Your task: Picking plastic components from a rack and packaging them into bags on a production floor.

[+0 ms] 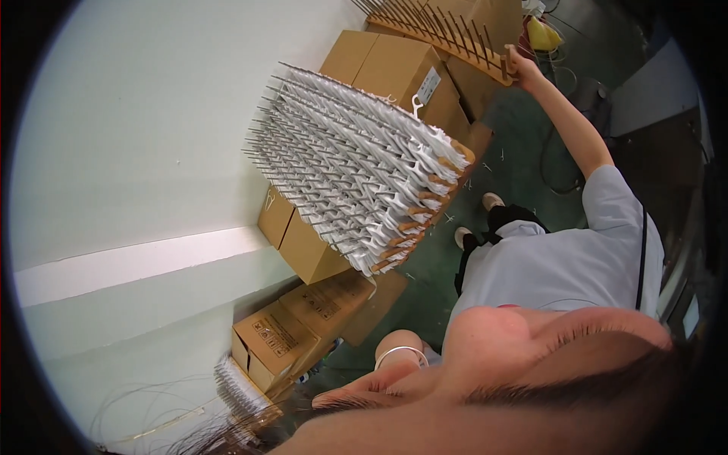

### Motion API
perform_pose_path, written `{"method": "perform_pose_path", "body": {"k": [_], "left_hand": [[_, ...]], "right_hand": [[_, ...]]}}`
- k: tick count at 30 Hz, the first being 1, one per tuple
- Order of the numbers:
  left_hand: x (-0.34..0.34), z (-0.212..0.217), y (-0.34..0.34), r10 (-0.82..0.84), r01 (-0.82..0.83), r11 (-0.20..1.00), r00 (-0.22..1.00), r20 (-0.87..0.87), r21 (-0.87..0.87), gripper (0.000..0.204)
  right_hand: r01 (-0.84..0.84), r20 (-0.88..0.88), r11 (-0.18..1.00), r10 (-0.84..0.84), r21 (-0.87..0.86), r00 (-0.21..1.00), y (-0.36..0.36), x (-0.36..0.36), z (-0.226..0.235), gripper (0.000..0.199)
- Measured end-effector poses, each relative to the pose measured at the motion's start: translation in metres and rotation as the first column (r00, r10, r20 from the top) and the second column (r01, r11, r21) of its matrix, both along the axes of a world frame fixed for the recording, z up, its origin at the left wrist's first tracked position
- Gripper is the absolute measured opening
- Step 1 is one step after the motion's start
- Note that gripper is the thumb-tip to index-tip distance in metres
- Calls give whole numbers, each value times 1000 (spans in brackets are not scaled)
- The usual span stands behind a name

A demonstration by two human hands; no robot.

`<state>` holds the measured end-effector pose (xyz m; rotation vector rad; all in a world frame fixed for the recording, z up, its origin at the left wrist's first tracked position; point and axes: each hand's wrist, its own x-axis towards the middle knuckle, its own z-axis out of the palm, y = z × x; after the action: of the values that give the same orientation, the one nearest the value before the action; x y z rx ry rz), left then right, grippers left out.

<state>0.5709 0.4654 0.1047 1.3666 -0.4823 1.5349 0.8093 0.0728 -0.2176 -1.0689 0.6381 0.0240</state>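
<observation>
The right hand [522,64] is stretched out to the far right, its fingers closed on the end of a wooden rack [455,38] of bare metal pins, while the left hand [398,362] sits low near the bottom edge and I cannot tell its grip. Left of the rack, a second rack loaded with white hooks [356,171] stands over stacked cardboard boxes [394,68] beside the pale wall [136,152].

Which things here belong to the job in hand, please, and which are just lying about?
In hand: empty peg rack, held by the right hand; full rack.
Lying about: boxes, yellow thing, loose wires.
</observation>
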Motion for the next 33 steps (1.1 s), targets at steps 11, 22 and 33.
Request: {"method": "perform_pose_path", "body": {"k": [11,22,33], "left_hand": [[-13,-7,47,61,-66,995,995,-73,-69,18],[-11,-8,46,184,-193,979,975,-124,-66,19],[13,-9,14,175,-190,980,965,-196,-59,20]], "right_hand": [[-530,-102,768,597,361,796,195,-76,79,43],[-581,-216,791,611,191,761,215,-61,120,47],[-656,-242,716,610,-240,755,161,-45,119,47]]}}
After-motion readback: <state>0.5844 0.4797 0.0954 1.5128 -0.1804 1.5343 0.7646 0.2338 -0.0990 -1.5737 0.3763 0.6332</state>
